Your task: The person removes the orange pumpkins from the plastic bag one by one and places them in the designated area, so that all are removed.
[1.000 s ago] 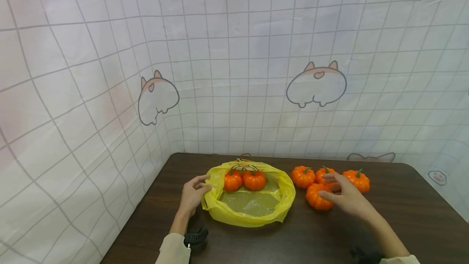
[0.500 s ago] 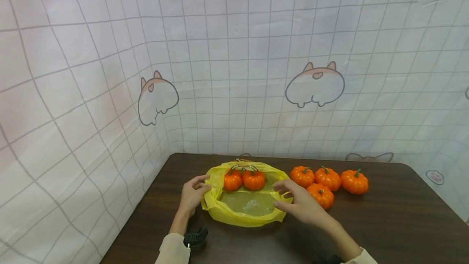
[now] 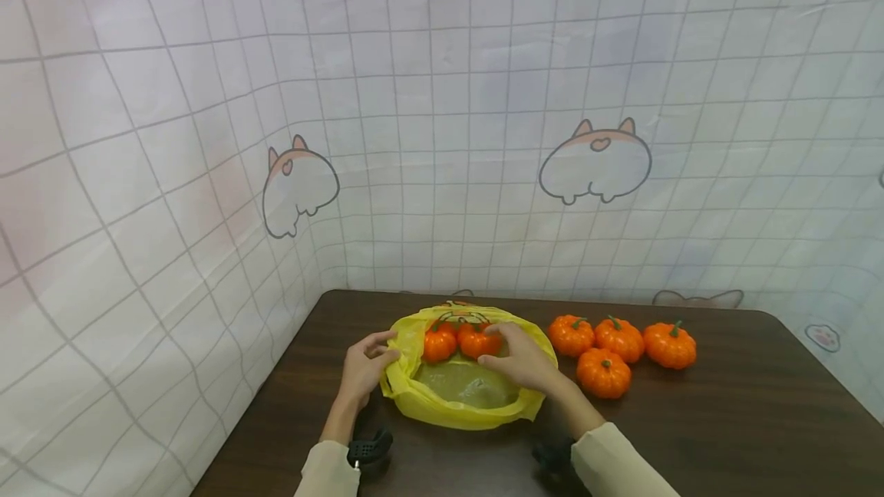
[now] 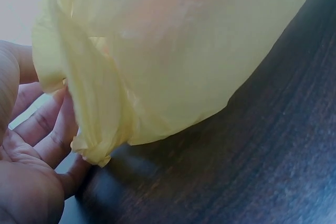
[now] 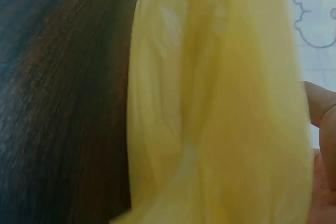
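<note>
A yellow plastic bag (image 3: 456,414) lies with its mouth spread wide on the dark table. Two small orange pumpkins sit at the back inside it, a left pumpkin (image 3: 439,345) and a right pumpkin (image 3: 473,343). At the bag's left rim, my left hand (image 3: 366,366) pinches the gathered plastic; the left wrist view shows the thumb and fingers about the folded edge. My right hand (image 3: 523,363) reaches over the right rim into the bag, its fingers spread at the right pumpkin, partly covering it. In the right wrist view the bag's wall hides most of that hand.
Several more orange pumpkins (image 3: 604,374) stand close together on the table (image 3: 732,420), right of the bag. A white gridded cloth (image 3: 456,175) with cartoon dogs hangs behind and to the left.
From above the pumpkins on the right, my right hand has moved left, across the rim and into the bag beside the right pumpkin. The left hand has stayed at the rim.
</note>
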`<state>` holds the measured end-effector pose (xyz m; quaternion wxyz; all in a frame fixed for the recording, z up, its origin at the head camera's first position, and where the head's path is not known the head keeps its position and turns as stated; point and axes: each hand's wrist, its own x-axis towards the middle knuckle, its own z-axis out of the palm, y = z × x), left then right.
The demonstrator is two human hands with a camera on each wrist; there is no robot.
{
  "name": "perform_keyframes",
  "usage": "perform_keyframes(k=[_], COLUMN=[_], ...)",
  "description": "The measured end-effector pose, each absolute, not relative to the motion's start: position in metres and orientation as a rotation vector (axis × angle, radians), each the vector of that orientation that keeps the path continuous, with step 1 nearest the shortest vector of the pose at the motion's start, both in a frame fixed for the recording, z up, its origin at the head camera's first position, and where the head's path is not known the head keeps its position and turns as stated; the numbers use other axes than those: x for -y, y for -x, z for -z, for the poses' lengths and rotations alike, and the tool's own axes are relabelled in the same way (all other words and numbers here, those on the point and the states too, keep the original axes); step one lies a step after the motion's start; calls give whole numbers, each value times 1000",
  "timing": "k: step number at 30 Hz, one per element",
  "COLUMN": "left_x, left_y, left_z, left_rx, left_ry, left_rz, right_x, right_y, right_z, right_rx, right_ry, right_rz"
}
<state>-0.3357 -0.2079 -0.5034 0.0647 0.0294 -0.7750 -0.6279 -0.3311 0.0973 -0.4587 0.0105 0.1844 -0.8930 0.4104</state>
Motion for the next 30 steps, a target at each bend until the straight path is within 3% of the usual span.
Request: perform_keyframes(k=[23,30], left_x=[206,201], left_y=[336,325], left_z=[505,488], left_rx=[2335,2341], left_ry=[-77,-97], left_rz=[1886,1891], right_x=[-89,-90], right_y=[349,350], right_z=[475,479], right_rx=[2908,2874], right_ry=[-421,-444], right_rz=[-1214,-1269])
